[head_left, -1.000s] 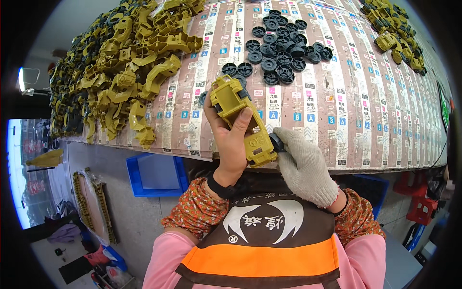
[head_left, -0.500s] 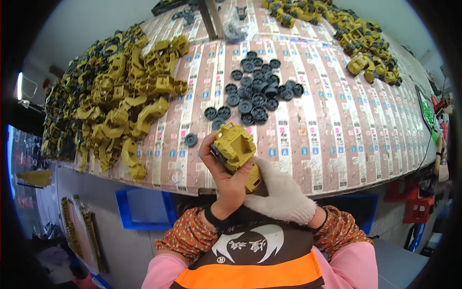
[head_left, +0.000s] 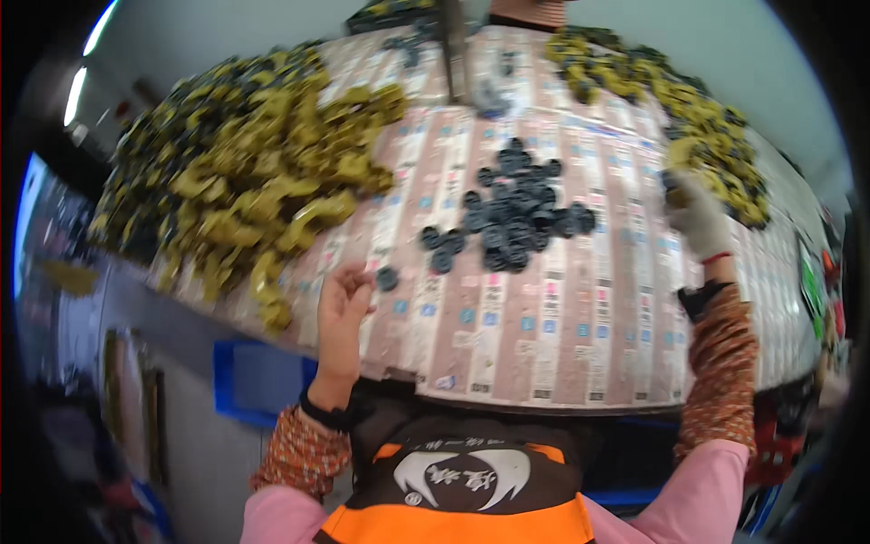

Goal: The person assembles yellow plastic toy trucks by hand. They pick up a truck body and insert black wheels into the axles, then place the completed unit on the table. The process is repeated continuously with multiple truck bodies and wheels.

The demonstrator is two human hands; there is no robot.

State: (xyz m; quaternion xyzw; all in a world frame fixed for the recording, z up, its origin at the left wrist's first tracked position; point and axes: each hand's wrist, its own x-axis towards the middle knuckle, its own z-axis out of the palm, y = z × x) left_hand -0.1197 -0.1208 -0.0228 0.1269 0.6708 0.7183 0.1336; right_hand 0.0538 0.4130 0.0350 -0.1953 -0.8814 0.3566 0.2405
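My bare left hand hovers over the near left part of the table, its fingers loosely bent and apart, with nothing in them. Just past its fingertips lies a single dark grey toy wheel. My right hand, in a white glove, reaches far to the right beside a heap of yellow toy trucks. A toy truck is at its fingers, mostly hidden and blurred, only a dark part showing. Between my hands is a loose pile of dark grey wheels.
A large heap of yellow toy truck parts covers the table's left side. A metal post rises at the back, near a clear plastic bag. Below the front edge stands a blue bin. A green-edged board lies at the right edge.
My hands have parted. The yellow truck they held together in front of me has left my left hand; my right hand has swung far right to the truck heap. My left hand has moved left.
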